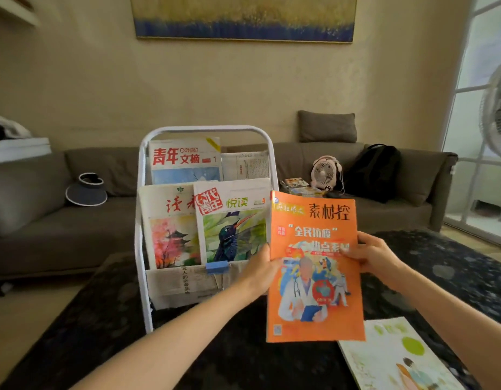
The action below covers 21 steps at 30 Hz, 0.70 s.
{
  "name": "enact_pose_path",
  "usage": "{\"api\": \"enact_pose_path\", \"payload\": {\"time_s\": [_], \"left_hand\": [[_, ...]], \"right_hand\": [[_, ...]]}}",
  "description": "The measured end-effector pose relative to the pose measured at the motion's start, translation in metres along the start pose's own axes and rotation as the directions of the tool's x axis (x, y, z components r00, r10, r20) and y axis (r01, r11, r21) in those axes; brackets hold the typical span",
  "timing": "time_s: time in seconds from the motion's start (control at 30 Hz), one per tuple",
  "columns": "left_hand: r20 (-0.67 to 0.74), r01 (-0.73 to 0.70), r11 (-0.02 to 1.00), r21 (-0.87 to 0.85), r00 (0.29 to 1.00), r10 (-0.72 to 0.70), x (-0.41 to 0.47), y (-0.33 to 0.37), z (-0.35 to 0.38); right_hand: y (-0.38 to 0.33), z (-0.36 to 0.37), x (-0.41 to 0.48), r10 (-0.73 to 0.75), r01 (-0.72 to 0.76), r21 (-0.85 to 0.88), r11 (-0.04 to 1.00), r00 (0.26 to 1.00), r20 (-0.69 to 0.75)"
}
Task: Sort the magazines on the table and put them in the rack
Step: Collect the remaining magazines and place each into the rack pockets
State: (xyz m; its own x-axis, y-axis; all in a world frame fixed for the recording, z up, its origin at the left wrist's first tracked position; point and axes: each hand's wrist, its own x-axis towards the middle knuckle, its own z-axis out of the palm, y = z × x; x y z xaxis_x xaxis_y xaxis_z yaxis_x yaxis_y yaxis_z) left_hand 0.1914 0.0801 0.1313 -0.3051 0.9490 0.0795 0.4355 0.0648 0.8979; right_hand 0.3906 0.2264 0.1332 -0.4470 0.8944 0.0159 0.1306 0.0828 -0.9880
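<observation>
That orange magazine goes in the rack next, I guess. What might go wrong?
The orange magazine is pinched only at its side edges by the left hand and right hand, so it might slip. In the rack, the middle shelf already looks full with the bird magazine and the pagoda magazine; squeezing in may crease covers. A push might tip the thin rack.

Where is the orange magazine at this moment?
In the head view, centre-right, the orange magazine is held upright between the left hand and right hand, just right of the white rack.
</observation>
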Motion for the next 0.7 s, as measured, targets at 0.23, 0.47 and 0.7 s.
{"api": "enact_pose_path", "payload": {"time_s": [0.23,0.47,0.7], "left_hand": [[-0.227,-0.147,0.981,0.129,0.958,0.173,-0.008,0.038,-0.108],[-0.61,-0.158,0.902,0.402,0.688,0.393,0.027,0.098,-0.215],[-0.721,-0.008,0.854,0.521,0.532,0.444,0.059,0.113,-0.276]], "right_hand": [[-0.106,0.06,0.006,-0.343,0.31,-0.291,0.905,0.936,-0.072],[-0.228,0.118,0.044,-0.537,0.514,-0.165,0.842,0.826,-0.168],[-0.272,0.165,0.064,-0.61,0.596,-0.144,0.79,0.787,-0.091]]}}
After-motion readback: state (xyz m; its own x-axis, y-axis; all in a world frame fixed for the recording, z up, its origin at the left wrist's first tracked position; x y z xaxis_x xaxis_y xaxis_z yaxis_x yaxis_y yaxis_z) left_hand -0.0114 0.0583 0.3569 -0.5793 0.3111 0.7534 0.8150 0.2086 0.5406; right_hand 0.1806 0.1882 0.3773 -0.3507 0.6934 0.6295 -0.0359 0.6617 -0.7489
